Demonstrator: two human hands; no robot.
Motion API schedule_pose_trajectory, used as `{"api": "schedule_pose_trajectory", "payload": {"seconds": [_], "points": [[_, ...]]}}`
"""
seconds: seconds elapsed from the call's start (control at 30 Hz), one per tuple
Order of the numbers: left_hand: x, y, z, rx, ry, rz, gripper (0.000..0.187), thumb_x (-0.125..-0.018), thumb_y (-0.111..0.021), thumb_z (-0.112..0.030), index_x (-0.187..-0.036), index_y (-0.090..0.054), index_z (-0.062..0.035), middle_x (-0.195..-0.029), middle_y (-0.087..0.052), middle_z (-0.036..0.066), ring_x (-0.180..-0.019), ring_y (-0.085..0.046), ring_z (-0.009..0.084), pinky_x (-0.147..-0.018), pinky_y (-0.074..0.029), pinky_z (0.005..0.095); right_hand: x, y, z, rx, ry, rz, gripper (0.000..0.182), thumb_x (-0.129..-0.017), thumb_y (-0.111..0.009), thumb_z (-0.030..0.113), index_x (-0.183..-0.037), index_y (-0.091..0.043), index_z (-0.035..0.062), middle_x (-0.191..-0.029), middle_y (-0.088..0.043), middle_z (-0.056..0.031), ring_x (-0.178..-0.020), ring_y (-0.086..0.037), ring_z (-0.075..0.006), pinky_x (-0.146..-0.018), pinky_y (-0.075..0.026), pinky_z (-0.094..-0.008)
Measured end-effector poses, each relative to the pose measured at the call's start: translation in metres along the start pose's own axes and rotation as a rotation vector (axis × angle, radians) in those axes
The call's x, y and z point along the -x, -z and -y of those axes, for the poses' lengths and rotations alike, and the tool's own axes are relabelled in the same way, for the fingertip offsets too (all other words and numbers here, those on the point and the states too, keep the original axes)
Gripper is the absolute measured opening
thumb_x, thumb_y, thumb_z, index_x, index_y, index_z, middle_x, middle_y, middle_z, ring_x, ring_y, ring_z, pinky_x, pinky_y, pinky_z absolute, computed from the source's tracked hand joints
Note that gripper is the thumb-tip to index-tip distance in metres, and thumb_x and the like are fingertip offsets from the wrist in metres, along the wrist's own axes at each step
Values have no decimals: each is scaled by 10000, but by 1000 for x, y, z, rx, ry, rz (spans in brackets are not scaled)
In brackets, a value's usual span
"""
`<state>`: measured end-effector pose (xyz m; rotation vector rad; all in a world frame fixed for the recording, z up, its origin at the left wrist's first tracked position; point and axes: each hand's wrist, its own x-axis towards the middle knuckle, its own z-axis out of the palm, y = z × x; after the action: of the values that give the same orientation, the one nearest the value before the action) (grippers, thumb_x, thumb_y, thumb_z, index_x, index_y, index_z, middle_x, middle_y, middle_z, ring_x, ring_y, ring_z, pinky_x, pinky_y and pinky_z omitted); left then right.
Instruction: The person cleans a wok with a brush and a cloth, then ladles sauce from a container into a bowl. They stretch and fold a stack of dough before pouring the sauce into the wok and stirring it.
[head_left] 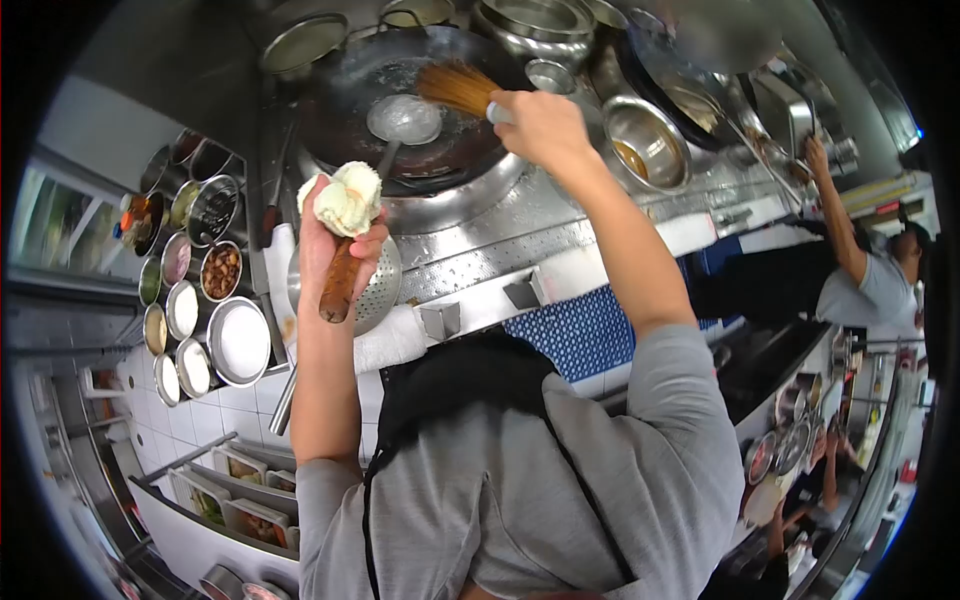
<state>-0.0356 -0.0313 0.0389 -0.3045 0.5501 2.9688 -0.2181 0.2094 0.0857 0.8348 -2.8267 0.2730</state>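
Wok: I see it set in the steel stove, ahead of both hands | right hand: gripping a brush, bristles over the wok, contact I can't tell | left hand: wrapped round a wooden-handled ladle and bunched cloth, ladle bowl within the wok's rim

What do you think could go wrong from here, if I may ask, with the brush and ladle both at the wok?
The left hand holds the cloth together with the ladle, so either might slip. The brush in the right hand is close to the ladle's bowl and could knock it. The wok looks wet, so brisk brushing might splash.
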Motion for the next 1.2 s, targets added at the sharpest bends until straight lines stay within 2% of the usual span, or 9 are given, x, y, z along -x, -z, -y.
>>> {"api": "schedule_pose_trajectory", "payload": {"seconds": [0.1,0.23,0.33,0.5,0.63,0.67,0.77,0.83,1.2], "points": [[1,-12,7,-52,9,-85,506,-972,-532,-517,-1073,-618,-28,-807,-603,168,-496,-475,131,-362,-389,186,83,4,-22,-159,-242,-205,472,-797,-732,259,-1229,-655,83,-934,-721,-202,-883,-709,-370,-772,-554,-466],[-7,-15,22,8,23,-67,536,-959,-529,-522,-1089,-601,-7,-873,-583,210,-544,-463,148,-400,-406,203,172,-51,-37,-570,-737,-267,505,-806,-737,276,-1253,-631,67,-968,-709,-243,-911,-692,-410,-824,-536,-479],[-16,-11,33,86,45,25,573,-935,-555,-494,-1103,-584,53,-990,-529,269,-612,-453,173,-456,-443,223,209,-118,-66,-391,-783,-188,495,-814,-732,297,-1244,-644,69,-1008,-694,-274,-959,-678,-430,-883,-527,-459],[-25,-11,47,167,82,94,620,-890,-629,-416,-1115,-522,152,-1074,-434,263,-681,-445,193,-515,-472,245,252,-151,-95,-520,-779,-325,307,-910,-613,300,-1005,-736,35,-888,-700,-248,-861,-688,-408,-807,-532,-455],[-26,-12,53,213,81,83,632,-864,-669,-431,-1132,-561,131,-1106,-455,260,-708,-454,190,-527,-465,231,305,-215,-141,-539,-1166,-493,339,-936,-529,283,-871,-698,-3,-821,-696,-233,-717,-690,-363,-675,-522,-439],[-25,-12,55,222,77,84,637,-856,-684,-424,-1138,-561,134,-1126,-445,253,-716,-454,186,-531,-465,228,324,-257,-153,-828,-1265,-359,270,-949,-556,230,-869,-666,-3,-605,-599,-80,-528,-581,-200,-504,-493,-353],[-26,-16,59,222,71,85,641,-852,-703,-416,-1155,-570,134,-1154,-436,244,-724,-459,173,-540,-474,229,326,-336,-132,-1510,-1631,-145,342,-990,-469,338,-1033,-610,30,-874,-615,-100,-661,-579,-217,-528,-546,-387],[-26,-23,65,212,52,58,633,-860,-699,-422,-1149,-579,129,-1152,-441,242,-730,-465,174,-545,-487,231,307,-349,-108,-1688,-1595,-135,371,-977,-504,384,-1210,-609,114,-1101,-649,-104,-896,-640,-237,-560,-571,-382],[-24,-34,73,201,-31,-27,635,-892,-636,-482,-1087,-598,121,-1096,-465,237,-698,-472,173,-508,-502,215,267,-401,-100,-2259,-1485,-283,352,-971,-517,395,-1191,-623,142,-1033,-671,-89,-810,-652,-237,-531,-564,-364]]}}
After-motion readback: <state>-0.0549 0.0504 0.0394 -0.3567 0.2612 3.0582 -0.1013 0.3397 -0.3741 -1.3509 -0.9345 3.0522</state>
